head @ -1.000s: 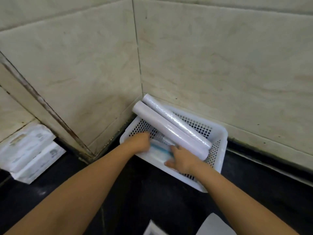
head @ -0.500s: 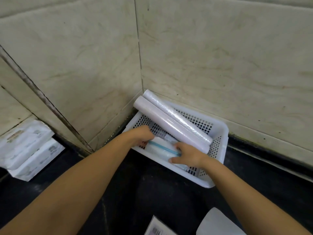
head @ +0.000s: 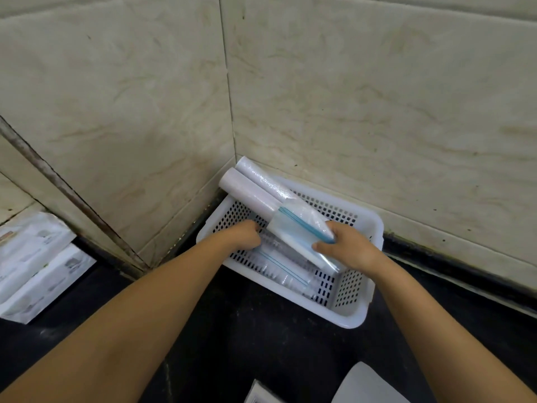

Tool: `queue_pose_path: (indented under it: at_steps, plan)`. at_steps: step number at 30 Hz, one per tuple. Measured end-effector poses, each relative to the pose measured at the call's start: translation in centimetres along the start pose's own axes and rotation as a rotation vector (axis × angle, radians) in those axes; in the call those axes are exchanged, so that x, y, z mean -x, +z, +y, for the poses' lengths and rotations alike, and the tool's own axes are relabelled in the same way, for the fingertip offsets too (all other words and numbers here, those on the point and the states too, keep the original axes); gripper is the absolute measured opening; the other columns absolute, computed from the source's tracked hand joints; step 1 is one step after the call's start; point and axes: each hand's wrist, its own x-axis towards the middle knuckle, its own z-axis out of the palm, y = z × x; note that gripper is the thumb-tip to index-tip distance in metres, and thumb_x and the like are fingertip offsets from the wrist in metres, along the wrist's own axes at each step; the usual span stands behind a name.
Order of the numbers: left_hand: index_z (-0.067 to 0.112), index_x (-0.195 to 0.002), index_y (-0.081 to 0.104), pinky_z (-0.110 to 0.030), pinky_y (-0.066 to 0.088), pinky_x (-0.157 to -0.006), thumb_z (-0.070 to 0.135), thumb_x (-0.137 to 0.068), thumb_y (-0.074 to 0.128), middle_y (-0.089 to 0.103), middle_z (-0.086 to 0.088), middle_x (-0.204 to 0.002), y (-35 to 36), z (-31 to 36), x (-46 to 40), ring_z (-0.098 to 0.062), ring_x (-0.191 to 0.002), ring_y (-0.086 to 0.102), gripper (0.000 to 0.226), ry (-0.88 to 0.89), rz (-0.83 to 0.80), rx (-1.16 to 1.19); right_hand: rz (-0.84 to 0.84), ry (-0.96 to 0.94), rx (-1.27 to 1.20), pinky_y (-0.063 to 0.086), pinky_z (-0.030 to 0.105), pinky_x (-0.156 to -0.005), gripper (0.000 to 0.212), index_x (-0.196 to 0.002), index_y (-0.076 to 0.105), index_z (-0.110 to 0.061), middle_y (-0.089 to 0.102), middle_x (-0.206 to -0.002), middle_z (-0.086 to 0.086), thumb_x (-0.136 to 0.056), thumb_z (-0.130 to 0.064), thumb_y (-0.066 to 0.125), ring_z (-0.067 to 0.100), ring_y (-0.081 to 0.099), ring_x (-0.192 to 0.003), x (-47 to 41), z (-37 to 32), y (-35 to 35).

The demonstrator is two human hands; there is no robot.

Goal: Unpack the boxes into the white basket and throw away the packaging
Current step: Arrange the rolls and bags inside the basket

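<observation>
1. Where two tiled walls point(head: 377, 112) meet, the white basket point(head: 353, 312) sits on the dark bench point(head: 261, 344), pushed close into the corner.
2. Two rolls point(head: 247, 189) lie side by side across the basket, their far ends sticking out over its rim toward the corner.
3. The right hand point(head: 347, 247) grips a stack of clear bags point(head: 299, 232) with a blue zip strip, fingers and thumb curled round its near end; the stack lies over the rolls' near part.
4. The left hand point(head: 245, 235) is inside the basket with fingers curled; I cannot tell whether it has hold of anything.
5. More clear bags point(head: 283, 269) with a blue line lie flat on the basket floor, between the hands.
6. Two white boxes point(head: 37, 266) lie stacked at the left, well apart from the basket, beside a wall edge.
7. A white sheet point(head: 366, 385) and a printed box corner point(head: 258, 395) show at the bottom edge, near the right arm.
</observation>
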Motion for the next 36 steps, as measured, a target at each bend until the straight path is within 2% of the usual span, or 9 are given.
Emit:
queue_pose_path:
  at_steps: [4,9,14,18,21,25,30,32,36]
  plan:
    - [0.011,-0.133,0.047,-0.038,0.043,-0.105,0.027,-0.082,0.066,0.054,-0.002,-0.127,1.9,1.2,-0.9,-0.02,-0.113,0.052,0.057,0.156,-0.058,0.12,0.038,0.037,-0.034,0.043,0.026,-0.08,0.03,-0.119,0.058,-0.015,0.061,-0.102,-0.001,-0.09,-0.018,0.062,0.016,0.057,-0.091,0.2,0.8,-0.6]
    - [0.013,-0.137,0.04,-0.044,0.039,-0.107,0.025,-0.084,0.062,0.042,-0.013,-0.143,3.3,1.6,-1.1,-0.031,-0.129,0.041,0.059,0.248,-0.02,-0.298,0.047,0.052,-0.068,0.045,0.028,-0.078,0.018,-0.107,0.061,-0.023,0.065,-0.096,-0.002,-0.089,-0.021,0.063,0.016,0.061,-0.088,0.0,1.8,-0.6]
    - [0.013,-0.097,0.061,-0.039,0.046,-0.089,0.014,-0.086,0.053,0.053,-0.01,-0.11,3.0,1.1,-0.3,-0.025,-0.101,0.049,0.014,0.396,-0.041,-0.534,0.065,0.055,-0.182,0.046,0.029,-0.08,0.018,-0.106,0.061,-0.025,0.066,-0.097,-0.003,-0.089,-0.019,0.063,0.014,0.062,-0.089,0.1,1.9,-0.9]
    - [0.014,-0.1,0.051,-0.035,0.046,-0.07,0.001,-0.084,0.048,0.054,-0.01,-0.099,3.2,1.3,0.2,-0.024,-0.082,0.053,0.021,0.413,-0.101,-0.501,0.092,0.058,-0.23,0.048,0.029,-0.082,0.021,-0.108,0.06,-0.027,0.067,-0.103,0.0,-0.089,-0.02,0.063,0.016,0.063,-0.093,0.2,2.1,-1.1]
    - [0.017,-0.119,0.047,-0.032,0.046,-0.073,0.009,-0.081,0.062,0.055,-0.005,-0.102,3.4,2.0,0.6,-0.02,-0.086,0.054,0.042,0.383,-0.276,-0.469,0.095,0.05,-0.229,0.05,0.032,-0.088,0.022,-0.108,0.06,-0.03,0.068,-0.106,0.0,-0.088,-0.021,0.064,0.016,0.064,-0.096,0.3,1.9,-1.0]
    - [0.012,-0.09,0.052,-0.028,0.04,-0.067,0.021,-0.084,0.064,0.05,0.0,-0.08,3.0,2.6,1.0,-0.016,-0.072,0.047,0.016,0.317,-0.389,-0.497,0.086,0.033,-0.2,0.051,0.036,-0.092,0.022,-0.109,0.057,-0.035,0.067,-0.105,-0.003,-0.091,-0.024,0.06,0.017,0.063,-0.099,0.3,1.2,-0.9]
    - [0.015,-0.071,0.051,-0.023,0.037,-0.056,0.012,-0.081,0.058,0.048,0.003,-0.067,-0.6,1.5,3.5,-0.012,-0.059,0.045,0.013,0.288,-0.279,-0.437,0.007,-0.07,-0.041,0.041,0.025,-0.078,0.037,-0.133,0.047,-0.022,0.059,-0.113,-0.003,-0.096,-0.025,0.052,0.017,0.058,-0.097,-0.1,-1.6,-0.3]
    - [0.017,-0.068,0.049,-0.026,0.037,-0.06,0.011,-0.081,0.057,0.049,0.004,-0.067,-2.7,0.4,4.7,-0.013,-0.062,0.046,0.016,0.314,-0.216,-0.437,-0.035,-0.108,0.065,0.043,0.024,-0.074,0.034,-0.129,0.05,-0.019,0.058,-0.108,-0.003,-0.095,-0.024,0.052,0.017,0.058,-0.092,-0.7,-2.6,0.8]
    - [0.015,-0.071,0.056,-0.025,0.035,-0.063,0.006,-0.081,0.056,0.05,0.005,-0.068,-5.8,-0.8,6.9,-0.01,-0.064,0.045,0.014,0.371,-0.147,-0.445,-0.159,-0.09,0.146,0.045,0.031,-0.089,0.023,-0.117,0.054,-0.016,0.055,-0.105,-0.005,-0.094,-0.016,0.053,0.015,0.053,-0.095,-2.6,-3.7,4.5]
